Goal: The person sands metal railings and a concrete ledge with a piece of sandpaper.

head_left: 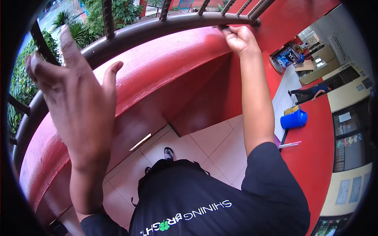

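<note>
My left hand [76, 88] is raised in front of the brown metal railing [138, 34], its back facing me. The index finger and thumb stretch apart, the other fingers bend loosely, and nothing shows in it. Farther along, my right hand [240, 39] is closed at the lower rail, just above the glossy red ledge [169, 49]. Its fingertips are tucked against a small dark patch under the rail. Whether they grip the rail's underside or some small thing there is hidden.
Green plants [124, 13] stand beyond the bars. Below me is a tiled floor [201, 143]. To the right are a blue bin [294, 119], a person [313, 93] in dark clothes, and a red-and-cream wall with windows [350, 131].
</note>
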Tool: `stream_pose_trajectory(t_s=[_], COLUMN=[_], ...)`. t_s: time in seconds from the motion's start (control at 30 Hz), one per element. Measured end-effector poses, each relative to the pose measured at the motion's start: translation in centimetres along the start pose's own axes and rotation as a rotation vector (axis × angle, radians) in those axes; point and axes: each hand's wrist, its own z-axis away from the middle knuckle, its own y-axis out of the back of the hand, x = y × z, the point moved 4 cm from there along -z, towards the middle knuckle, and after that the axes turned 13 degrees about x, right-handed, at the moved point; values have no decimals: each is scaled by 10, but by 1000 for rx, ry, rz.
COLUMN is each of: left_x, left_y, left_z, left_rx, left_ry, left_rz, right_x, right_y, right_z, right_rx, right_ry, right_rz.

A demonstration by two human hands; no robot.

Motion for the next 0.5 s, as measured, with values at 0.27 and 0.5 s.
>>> stream_pose_trajectory(t_s=[0.27,0.5], left_x=[20,10], left_y=[-46,-46], left_z=[-21,-34], left_rx=[-138,-151], left_ry=[-160,-222], left_rz=[225,339], right_x=[26,36], right_y=[-30,-48], right_z=[51,101], right_rx=[-210,-360], right_ry=[-169,-69], right_rz=[169,542])
